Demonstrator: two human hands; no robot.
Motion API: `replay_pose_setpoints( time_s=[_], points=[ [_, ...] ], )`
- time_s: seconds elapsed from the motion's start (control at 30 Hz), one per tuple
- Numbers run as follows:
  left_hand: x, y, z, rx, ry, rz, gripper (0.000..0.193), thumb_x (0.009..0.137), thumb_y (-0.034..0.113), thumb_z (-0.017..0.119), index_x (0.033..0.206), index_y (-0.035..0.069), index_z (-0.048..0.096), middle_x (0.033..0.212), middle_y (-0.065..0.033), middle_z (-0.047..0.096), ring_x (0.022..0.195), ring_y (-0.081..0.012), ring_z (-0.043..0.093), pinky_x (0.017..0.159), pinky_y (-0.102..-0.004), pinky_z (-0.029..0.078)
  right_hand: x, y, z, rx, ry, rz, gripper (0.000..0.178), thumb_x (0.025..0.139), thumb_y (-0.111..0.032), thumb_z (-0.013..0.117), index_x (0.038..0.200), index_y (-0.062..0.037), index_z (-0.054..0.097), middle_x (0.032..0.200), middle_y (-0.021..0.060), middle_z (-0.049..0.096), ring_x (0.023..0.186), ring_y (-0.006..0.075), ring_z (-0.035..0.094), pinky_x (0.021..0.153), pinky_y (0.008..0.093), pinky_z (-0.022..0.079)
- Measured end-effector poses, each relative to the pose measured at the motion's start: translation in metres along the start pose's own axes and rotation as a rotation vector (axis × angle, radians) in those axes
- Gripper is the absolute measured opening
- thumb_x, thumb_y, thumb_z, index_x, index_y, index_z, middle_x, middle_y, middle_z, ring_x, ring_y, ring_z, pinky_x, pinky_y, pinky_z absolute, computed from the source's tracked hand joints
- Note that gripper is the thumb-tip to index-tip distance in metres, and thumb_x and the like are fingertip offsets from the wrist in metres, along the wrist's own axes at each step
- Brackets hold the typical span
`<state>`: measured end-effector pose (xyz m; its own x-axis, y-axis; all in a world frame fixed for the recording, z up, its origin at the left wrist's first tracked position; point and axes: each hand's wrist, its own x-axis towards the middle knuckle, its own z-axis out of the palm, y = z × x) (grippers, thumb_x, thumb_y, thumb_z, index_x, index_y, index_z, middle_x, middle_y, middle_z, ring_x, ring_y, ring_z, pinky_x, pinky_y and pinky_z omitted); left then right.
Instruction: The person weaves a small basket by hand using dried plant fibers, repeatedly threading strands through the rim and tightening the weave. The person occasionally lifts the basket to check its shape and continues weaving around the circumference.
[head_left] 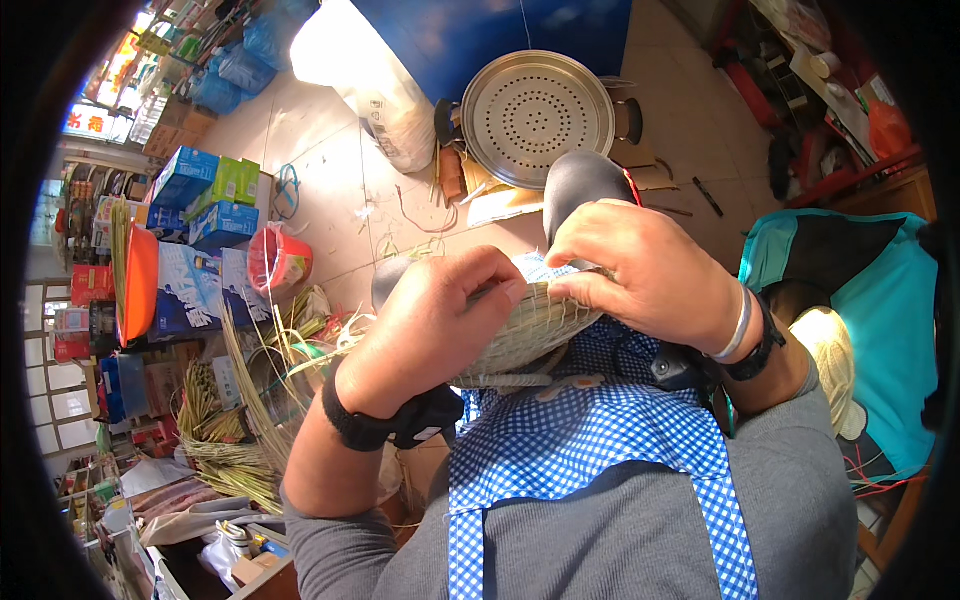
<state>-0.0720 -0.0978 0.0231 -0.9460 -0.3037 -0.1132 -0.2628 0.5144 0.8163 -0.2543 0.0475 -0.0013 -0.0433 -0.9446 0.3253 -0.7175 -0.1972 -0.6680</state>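
A pale green woven straw piece (530,330), shaped like a shallow bowl, lies on my lap over a blue and white checked apron (590,440). My left hand (430,320) grips its left rim with the fingers curled over the edge. My right hand (640,265) pinches the weave at the upper right rim. Both wrists wear dark bands, and the right one also has a silver bangle. Loose straw strips (270,350) trail from the piece to the left.
A perforated metal steamer tray (535,115) leans at the back by a white sack (375,90). Left are blue cartons (195,220), a red bucket (278,262), an orange basin (140,285) and bundled straw (225,440). A teal-covered seat (860,300) stands at the right.
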Motion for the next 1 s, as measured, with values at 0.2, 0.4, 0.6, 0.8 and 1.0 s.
replay_pose_setpoints(
  time_s=[0.2,0.4,0.6,0.8,1.0],
  points=[
    [-0.002,0.002,0.002,-0.132,0.006,-0.121,0.007,0.094,0.006,0.064,0.098,0.002,0.060,0.070,0.0063,0.049,0.065,-0.0011,0.042,0.055,-0.0201,0.034,0.027,0.009,-0.004,0.329,-0.170,0.117,0.015,0.086,-0.014,0.067,0.086,0.0011,0.068,0.081,0.0130,0.065,0.074,0.0213,0.062,0.068,0.0329,0.048],
    [0.002,0.000,-0.003,-0.012,-0.003,-0.107,0.012,0.091,0.011,0.067,0.095,0.000,0.064,0.070,-0.0066,0.060,0.064,-0.0138,0.057,0.061,-0.0297,0.047,0.038,-0.009,0.005,0.162,-0.074,0.029,0.020,0.083,-0.019,0.066,0.086,0.0009,0.067,0.079,0.0184,0.066,0.074,0.0339,0.065,0.068,0.0406,0.051],
    [-0.003,-0.003,-0.001,-0.091,0.044,-0.002,0.012,0.092,0.008,0.064,0.099,0.000,0.070,0.081,-0.0099,0.069,0.077,-0.0120,0.065,0.073,-0.0280,0.052,-0.002,-0.008,-0.034,-0.054,0.109,-0.112,0.015,0.086,-0.010,0.072,0.098,-0.0025,0.071,0.103,0.0114,0.069,0.099,0.0290,0.065,0.086,0.0361,0.052],
    [-0.004,-0.002,-0.010,-0.094,-0.037,-0.112,0.015,0.097,0.006,0.060,0.106,0.000,0.070,0.089,-0.0011,0.069,0.085,-0.0061,0.059,0.078,-0.0224,0.049,-0.045,0.014,-0.029,-0.215,0.061,-0.073,0.022,0.076,-0.003,0.076,0.097,-0.0080,0.073,0.093,0.0071,0.069,0.088,0.0254,0.066,0.075,0.0324,0.052],
    [-0.001,-0.008,-0.018,-0.152,-0.010,-0.084,0.016,0.097,0.005,0.060,0.106,-0.001,0.070,0.091,-0.0003,0.069,0.085,-0.0056,0.060,0.079,-0.0222,0.049,-0.063,0.041,-0.013,-0.066,0.098,0.065,0.019,0.076,-0.001,0.076,0.095,-0.0042,0.072,0.086,0.0079,0.067,0.077,0.0238,0.065,0.069,0.0314,0.052]
  ],
)
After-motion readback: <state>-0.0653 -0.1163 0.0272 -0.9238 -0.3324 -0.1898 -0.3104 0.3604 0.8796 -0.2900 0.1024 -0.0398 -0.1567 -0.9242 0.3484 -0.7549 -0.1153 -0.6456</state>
